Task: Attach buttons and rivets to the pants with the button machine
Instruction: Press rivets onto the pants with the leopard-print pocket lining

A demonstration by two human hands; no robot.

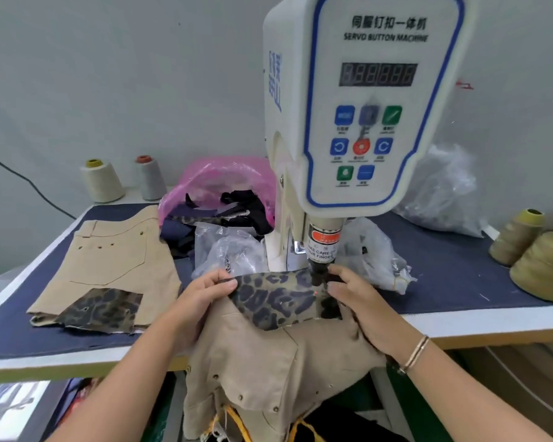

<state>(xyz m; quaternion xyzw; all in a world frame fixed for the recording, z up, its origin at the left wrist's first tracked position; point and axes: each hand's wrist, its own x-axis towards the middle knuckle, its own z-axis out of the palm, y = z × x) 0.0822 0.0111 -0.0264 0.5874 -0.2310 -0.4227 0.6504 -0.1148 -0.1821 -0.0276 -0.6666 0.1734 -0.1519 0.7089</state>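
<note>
Tan pants [253, 352] with a leopard-print panel [278, 298] lie under the head of the white servo button machine [364, 100]. Its black punch [317, 272] sits just above the panel, and a red laser dot [315, 293] marks the print. My left hand [201, 298] pinches the panel's left end between thumb and fingers. My right hand [358, 301] presses the fabric down right of the punch, fingertips close to it. Several rivets show on the pants hanging off the table's front edge.
A second pair of tan pants [115, 266] with a leopard patch lies flat at the left. A pink bag [217, 180] of scraps and clear plastic bags [374, 250] crowd the machine's base. Thread cones stand at the back left [101, 180] and far right [543, 266].
</note>
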